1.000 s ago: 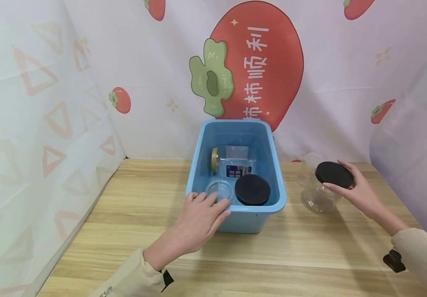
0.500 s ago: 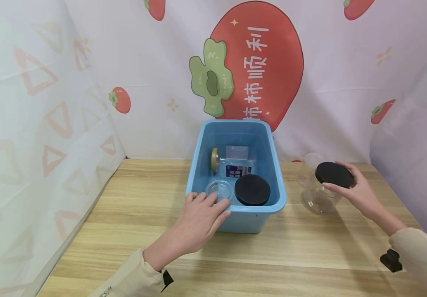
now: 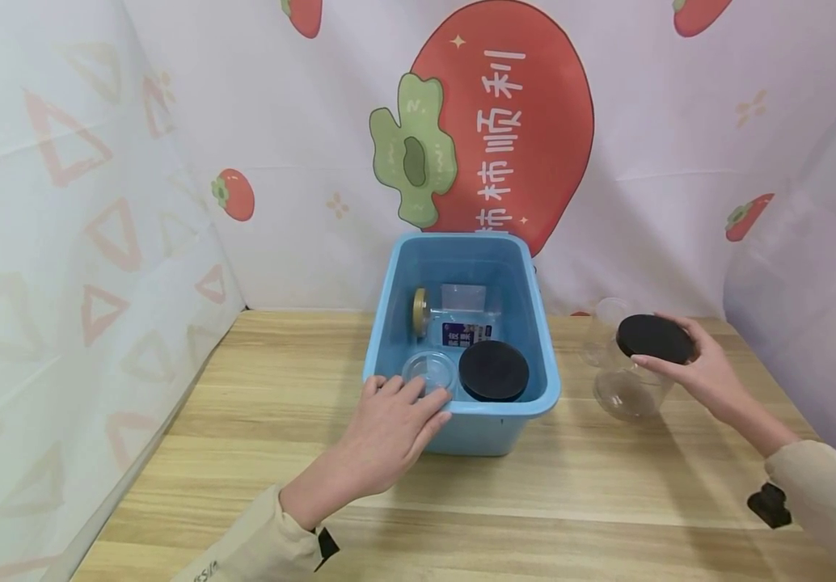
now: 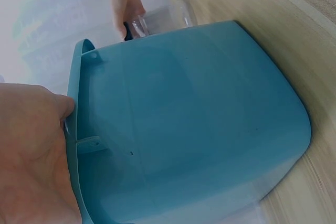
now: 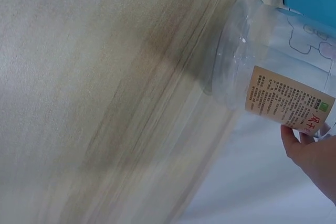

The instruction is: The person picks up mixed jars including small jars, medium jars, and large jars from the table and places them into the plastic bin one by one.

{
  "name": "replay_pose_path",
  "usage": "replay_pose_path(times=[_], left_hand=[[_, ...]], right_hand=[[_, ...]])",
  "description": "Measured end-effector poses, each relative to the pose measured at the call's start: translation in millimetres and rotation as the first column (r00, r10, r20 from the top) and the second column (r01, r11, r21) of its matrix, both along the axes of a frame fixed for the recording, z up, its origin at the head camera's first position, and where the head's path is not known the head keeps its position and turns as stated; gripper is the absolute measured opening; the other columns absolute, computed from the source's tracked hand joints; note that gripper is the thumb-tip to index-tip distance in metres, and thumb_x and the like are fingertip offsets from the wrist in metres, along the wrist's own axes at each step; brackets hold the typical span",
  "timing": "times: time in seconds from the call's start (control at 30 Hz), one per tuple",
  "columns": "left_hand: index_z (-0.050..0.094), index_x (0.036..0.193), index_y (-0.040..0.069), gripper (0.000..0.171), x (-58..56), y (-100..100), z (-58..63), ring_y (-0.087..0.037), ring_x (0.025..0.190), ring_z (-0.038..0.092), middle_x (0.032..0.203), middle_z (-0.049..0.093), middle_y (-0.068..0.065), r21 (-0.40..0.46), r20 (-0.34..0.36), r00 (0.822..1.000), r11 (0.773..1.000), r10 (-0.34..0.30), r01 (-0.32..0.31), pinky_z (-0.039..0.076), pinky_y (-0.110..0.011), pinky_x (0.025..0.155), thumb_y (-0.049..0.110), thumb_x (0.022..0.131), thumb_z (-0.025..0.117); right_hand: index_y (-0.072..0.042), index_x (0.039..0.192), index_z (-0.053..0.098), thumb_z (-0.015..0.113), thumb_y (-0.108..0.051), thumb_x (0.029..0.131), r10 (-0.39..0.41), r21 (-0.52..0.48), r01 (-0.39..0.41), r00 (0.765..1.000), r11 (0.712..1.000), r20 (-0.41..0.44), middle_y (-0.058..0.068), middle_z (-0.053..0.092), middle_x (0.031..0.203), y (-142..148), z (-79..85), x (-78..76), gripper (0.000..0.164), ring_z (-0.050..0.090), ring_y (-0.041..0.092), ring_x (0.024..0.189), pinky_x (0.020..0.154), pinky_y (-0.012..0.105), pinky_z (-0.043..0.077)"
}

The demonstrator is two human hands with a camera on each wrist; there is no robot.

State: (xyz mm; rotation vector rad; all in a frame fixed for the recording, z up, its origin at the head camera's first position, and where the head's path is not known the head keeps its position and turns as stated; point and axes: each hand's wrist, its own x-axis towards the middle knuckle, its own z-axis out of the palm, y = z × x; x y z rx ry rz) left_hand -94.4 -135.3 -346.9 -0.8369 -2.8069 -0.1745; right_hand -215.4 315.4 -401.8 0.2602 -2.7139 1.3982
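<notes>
My left hand (image 3: 392, 440) grips the front rim of a blue plastic tub (image 3: 487, 436), fingers over the edge and thumb outside it, as the left wrist view shows. My right hand (image 3: 709, 376) holds a clear plastic jar (image 3: 629, 396) near its top, thumb and fingers around the black lid (image 3: 656, 339). The jar is to the right of the tub and has a tan label (image 5: 286, 98). Inside the tub are a jar with a gold lid (image 3: 420, 314) lying on its side, a jar with a black lid (image 3: 494, 372) and a clear round container (image 3: 428, 370).
Another clear container (image 3: 600, 331) stands behind the held jar, partly hidden by it. The wooden table (image 3: 280, 388) meets a patterned cloth backdrop (image 3: 301, 242) at the back, with cloth on both sides too.
The base of the held jar has shifted very slightly to the right. The left hand keeps its place on the tub's rim.
</notes>
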Motion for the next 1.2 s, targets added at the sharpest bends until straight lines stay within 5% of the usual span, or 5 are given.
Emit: replay_pose_path(times=[0.17,0.47,0.63,1.03,1.2], left_hand=[[0.064,0.127,0.025,0.027,-0.1,0,0.5,-0.02,0.091,0.054,0.098,0.059,0.002,0.0,-0.001,1.0,1.0,0.002,-0.002,0.038,-0.043,0.087,0.038,0.113,0.046],[0.064,0.125,0.025,0.025,-0.4,0,0.9,-0.02,0.09,0.054,0.098,0.059,0.002,0.005,-0.008,1.0,1.0,-0.008,0.008,0.039,-0.044,0.088,0.038,0.114,0.046],[0.064,0.126,0.025,0.026,-0.7,0,1.0,-0.02,0.09,0.054,0.099,0.06,0.002,0.006,-0.004,1.0,1.0,-0.01,0.01,0.039,-0.044,0.089,0.037,0.114,0.046],[0.064,0.127,0.025,0.027,-0.3,0,1.7,-0.021,0.092,0.055,0.103,0.061,0.001,-0.003,0.019,1.0,1.0,0.001,-0.001,0.039,-0.044,0.088,0.038,0.114,0.045],[0.065,0.126,0.024,0.026,0.0,0,1.7,-0.02,0.091,0.055,0.1,0.06,0.001,0.009,0.017,1.0,1.0,-0.005,0.005,0.039,-0.045,0.089,0.037,0.114,0.047]], right_hand=[[-0.026,0.163,0.038,0.078,-0.018,0.097,0.02,-0.001,-0.02,1.0,1.0,-0.014,0.019,0.036,0.156,1,2.8,-0.5,0.077,0.041,-0.017,0.111,0.08,0.006,0.043],[-0.028,0.152,0.046,0.079,-0.01,0.095,0.065,-0.026,-0.066,0.997,0.998,-0.04,-0.025,0.045,0.129,0,9.2,0.2,0.068,0.053,-0.015,0.105,0.078,0.009,0.047],[-0.022,0.153,0.046,0.079,-0.009,0.094,0.09,-0.018,-0.091,0.995,0.996,-0.045,-0.023,0.045,0.13,-2,12.2,0.0,0.069,0.053,-0.014,0.106,0.079,0.008,0.047],[-0.01,0.155,0.043,0.08,-0.014,0.094,0.122,0.093,-0.119,0.992,0.989,-0.021,0.018,0.045,0.147,-4,25.3,-2.5,0.072,0.047,-0.012,0.108,0.078,0.009,0.043],[-0.009,0.158,0.037,0.08,-0.02,0.095,0.136,0.143,-0.141,0.99,0.98,0.05,0.03,0.04,0.154,-6,33.1,-3.0,0.078,0.053,0.029,0.127,0.078,0.013,0.041]])
